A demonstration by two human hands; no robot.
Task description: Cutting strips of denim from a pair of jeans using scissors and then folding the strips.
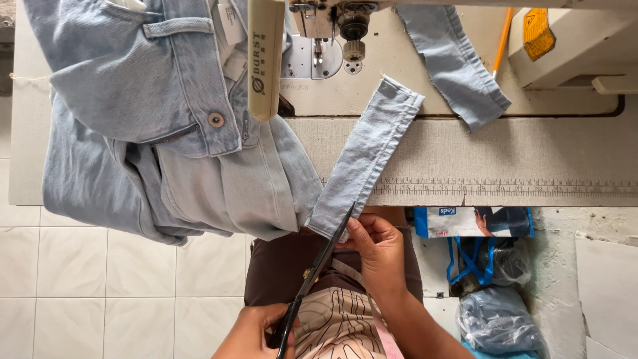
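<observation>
Left hand (256, 332) grips the scissors (312, 276), fingers curled shut on the handles; blades point up-right to the strip's end. Right hand (377, 251) pinches that end, fingers clamped on the denim strip (365, 156). Its long axis runs from the fingers up-right across the tabletop (531, 159). Best keep the strip taut, blades square to it.

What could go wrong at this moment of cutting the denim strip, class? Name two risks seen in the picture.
1. The right hand pinches the denim strip right beside the scissors blades, so a finger could get nicked.
2. The jeans hang over the sewing table edge; their weight might drag them to the floor.
</observation>
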